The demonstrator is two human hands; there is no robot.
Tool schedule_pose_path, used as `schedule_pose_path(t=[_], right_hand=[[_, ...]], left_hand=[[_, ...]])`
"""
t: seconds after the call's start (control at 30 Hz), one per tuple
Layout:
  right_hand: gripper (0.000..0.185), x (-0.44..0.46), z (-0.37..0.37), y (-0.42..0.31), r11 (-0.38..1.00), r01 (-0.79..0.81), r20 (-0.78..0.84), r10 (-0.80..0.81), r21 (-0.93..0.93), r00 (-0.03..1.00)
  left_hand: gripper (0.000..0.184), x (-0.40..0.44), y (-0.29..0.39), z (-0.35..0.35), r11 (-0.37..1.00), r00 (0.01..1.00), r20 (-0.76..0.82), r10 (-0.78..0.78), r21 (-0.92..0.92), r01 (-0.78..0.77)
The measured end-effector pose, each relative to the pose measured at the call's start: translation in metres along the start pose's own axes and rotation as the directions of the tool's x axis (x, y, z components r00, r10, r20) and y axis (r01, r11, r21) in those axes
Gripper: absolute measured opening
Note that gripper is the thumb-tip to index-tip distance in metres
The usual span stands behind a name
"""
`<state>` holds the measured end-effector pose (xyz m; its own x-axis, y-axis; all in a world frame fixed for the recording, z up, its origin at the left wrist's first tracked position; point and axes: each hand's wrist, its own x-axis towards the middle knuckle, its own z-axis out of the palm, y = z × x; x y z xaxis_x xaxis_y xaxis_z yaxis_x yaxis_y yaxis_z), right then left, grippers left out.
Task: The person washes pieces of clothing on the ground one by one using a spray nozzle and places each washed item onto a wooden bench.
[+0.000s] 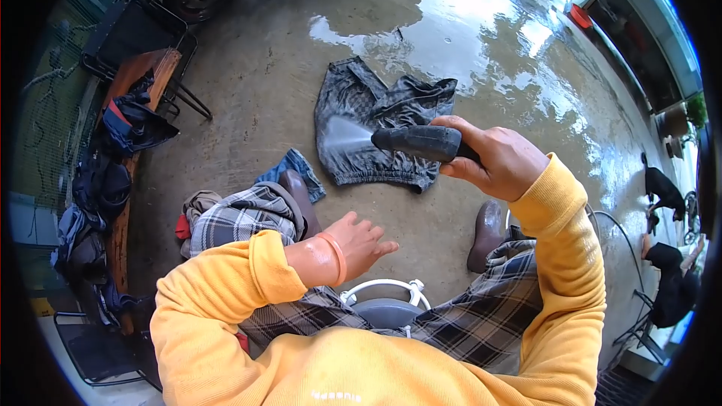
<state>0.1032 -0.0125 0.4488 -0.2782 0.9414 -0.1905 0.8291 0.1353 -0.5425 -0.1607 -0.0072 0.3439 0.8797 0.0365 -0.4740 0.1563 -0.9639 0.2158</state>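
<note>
One nozzle (417, 141) in right hand (500, 156) | one left hand (352, 248) | one sprayed garment (380, 116)

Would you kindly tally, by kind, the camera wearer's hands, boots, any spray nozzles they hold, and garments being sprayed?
Left hand and right hand: 2
Boots: 2
Spray nozzle: 1
Wet dark garment: 1
Total: 6
</note>
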Motion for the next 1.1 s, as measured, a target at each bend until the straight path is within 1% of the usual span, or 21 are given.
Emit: schedule_pose_path(t=[0.13, 0.2, 0.27, 0.33, 0.4, 0.43, 0.5, 0.53, 0.6, 0.63, 0.67, 0.7, 0.73, 0.77, 0.8, 0.83, 0.9, 0.93, 1.0, 1.07, 1.1], right_hand=[[0.048, -0.008, -0.010, -0.003, 0.998, -0.052, 0.037, 0.053, -0.016, 0.998], [0.045, -0.008, -0.012, 0.007, 0.969, -0.236, 0.233, 0.248, -0.079, 0.940], [0.040, -0.010, -0.011, 0.033, 0.943, -0.324, 0.201, 0.334, -0.080, 0.921], [0.037, -0.015, -0.021, 0.046, 0.893, -0.449, 0.087, 0.445, 0.036, 0.891], [0.035, -0.035, -0.034, 0.048, 0.915, -0.391, -0.168, 0.403, 0.103, 0.900], [0.035, -0.038, -0.035, 0.055, 0.902, -0.416, -0.253, 0.432, 0.116, 0.866], [0.037, -0.043, -0.036, 0.062, 0.888, -0.455, -0.291, 0.454, 0.069, 0.842], [0.037, -0.046, -0.037, 0.063, 0.888, -0.457, -0.279, 0.451, 0.048, 0.848], [0.037, -0.052, -0.041, 0.064, 0.879, -0.475, -0.124, 0.477, 0.046, 0.870], [0.036, -0.053, -0.044, 0.056, 0.836, -0.539, -0.027, 0.544, 0.106, 0.839], [0.034, -0.056, -0.039, 0.064, 0.896, -0.440, -0.096, 0.444, 0.058, 0.891], [0.034, -0.057, -0.032, 0.070, 0.930, -0.367, -0.160, 0.368, 0.037, 0.916], [0.036, -0.055, -0.029, 0.067, 0.920, -0.383, -0.178, 0.391, 0.083, 0.903], [0.033, -0.053, -0.026, 0.061, 0.909, -0.410, -0.212, 0.415, 0.069, 0.885], [0.034, -0.050, -0.023, 0.062, 0.920, -0.378, -0.216, 0.392, 0.104, 0.894], [0.037, -0.050, -0.022, 0.062, 0.926, -0.363, -0.188, 0.378, 0.108, 0.907], [0.043, -0.050, -0.024, 0.049, 0.919, -0.393, -0.018, 0.393, -0.012, 0.920], [0.045, -0.047, -0.021, 0.048, 0.920, -0.383, 0.066, 0.388, -0.086, 0.919], [0.046, -0.045, -0.011, 0.049, 0.921, -0.386, 0.035, 0.388, -0.050, 0.921], [0.047, -0.043, -0.007, 0.051, 0.933, -0.359, 0.002, 0.359, -0.019, 0.933], [0.048, -0.040, -0.007, 0.050, 0.941, -0.338, -0.003, 0.338, 0.024, 0.941]], left_hand=[[0.067, 0.001, -0.002, 0.002, 1.000, 1.000, -0.006, 0.001, 0.018, 0.000], [0.066, 0.002, -0.006, 0.004, 1.000, 1.000, 0.000, 0.000, 0.019, 0.000], [0.066, 0.004, -0.010, 0.009, 1.000, 1.000, 0.010, 0.006, 0.020, -0.006], [0.066, 0.009, -0.016, 0.012, 1.000, 1.000, 0.015, 0.020, 0.024, -0.020], [0.066, 0.012, -0.015, 0.010, 0.996, 0.989, 0.126, 0.073, -0.064, -0.065], [0.066, 0.021, -0.023, 0.012, 0.995, 0.987, 0.128, 0.094, -0.054, -0.088], [0.068, 0.048, -0.050, 0.019, 0.973, 0.922, 0.367, 0.125, -0.229, -0.041], [0.068, 0.066, -0.066, 0.031, 0.968, 0.902, 0.419, 0.103, -0.251, 0.006], [0.064, 0.101, -0.108, 0.061, 0.968, 0.920, 0.388, 0.046, -0.243, 0.054], [0.061, 0.119, -0.132, 0.076, 0.972, 0.935, 0.353, -0.044, -0.200, 0.122], [0.055, 0.128, -0.155, 0.087, 0.968, 0.963, 0.236, -0.130, -0.179, 0.175], [0.051, 0.134, -0.163, 0.077, 0.954, 0.950, 0.202, -0.238, -0.134, 0.267], [0.053, 0.151, -0.189, 0.106, 0.913, 0.918, 0.156, -0.365, -0.132, 0.385], [0.044, 0.158, -0.204, 0.136, 0.867, 0.892, -0.062, -0.448, -0.276, 0.416], [0.047, 0.171, -0.217, 0.168, 0.726, 0.801, -0.065, -0.595, -0.472, 0.500], [0.052, 0.181, -0.225, 0.199, 0.600, 0.714, -0.097, -0.693, -0.627, 0.497], [0.080, 0.196, -0.227, 0.270, 0.404, 0.494, -0.002, -0.870, -0.578, 0.709], [0.093, 0.197, -0.217, 0.300, 0.291, 0.396, 0.080, -0.915, -0.550, 0.783], [0.096, 0.193, -0.212, 0.351, 0.117, 0.340, 0.174, -0.924, -0.719, 0.685], [0.094, 0.193, -0.197, 0.339, 0.134, 0.297, 0.134, -0.945, -0.672, 0.728], [0.085, 0.194, -0.180, 0.319, 0.098, 0.229, 0.111, -0.967, -0.667, 0.738]])
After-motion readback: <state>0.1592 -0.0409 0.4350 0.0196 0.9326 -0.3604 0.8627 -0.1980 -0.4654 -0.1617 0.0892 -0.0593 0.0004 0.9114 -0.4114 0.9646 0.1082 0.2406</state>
